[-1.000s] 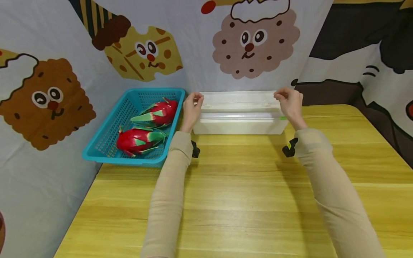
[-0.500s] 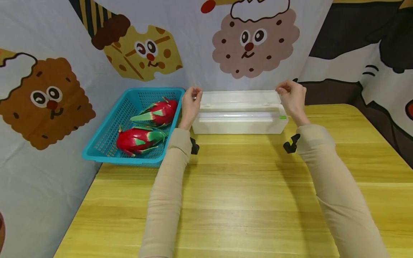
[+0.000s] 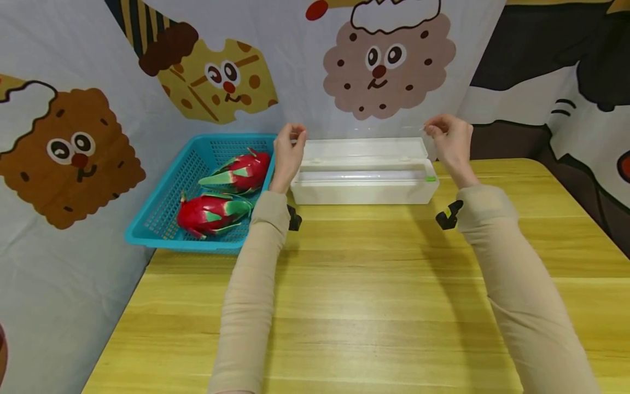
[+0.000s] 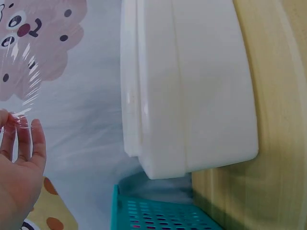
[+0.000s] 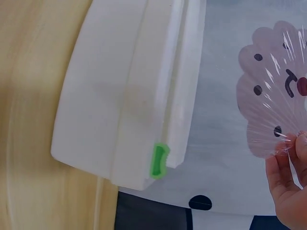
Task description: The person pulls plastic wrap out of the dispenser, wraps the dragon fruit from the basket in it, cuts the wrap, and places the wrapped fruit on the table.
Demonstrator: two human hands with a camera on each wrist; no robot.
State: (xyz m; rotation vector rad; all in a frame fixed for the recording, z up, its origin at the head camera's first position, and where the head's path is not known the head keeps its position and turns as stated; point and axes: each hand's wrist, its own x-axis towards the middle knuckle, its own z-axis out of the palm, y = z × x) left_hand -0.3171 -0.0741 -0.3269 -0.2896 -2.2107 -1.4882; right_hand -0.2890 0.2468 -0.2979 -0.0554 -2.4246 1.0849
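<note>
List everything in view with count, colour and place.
table: 1, yellow, foreground
cloth: 1 or more, mostly white, behind table
box: 1, white, table's far side
tab: 1, green, box's right end
roll: 1, pale, in box
film: 1, clear, raised above box
basket: 1, blue, left of box
dragon fruits: 2, red-green, in basket
wrist cameras: 2, black, beside cuffs
sleeves: 2, beige, over table
left hand: 1, bare, pinching film
right hand: 1, bare, pinching film

Wood-grain tabletop (image 3: pixel 354 306) — cartoon-printed cloth (image 3: pixel 300 71) behind it
</note>
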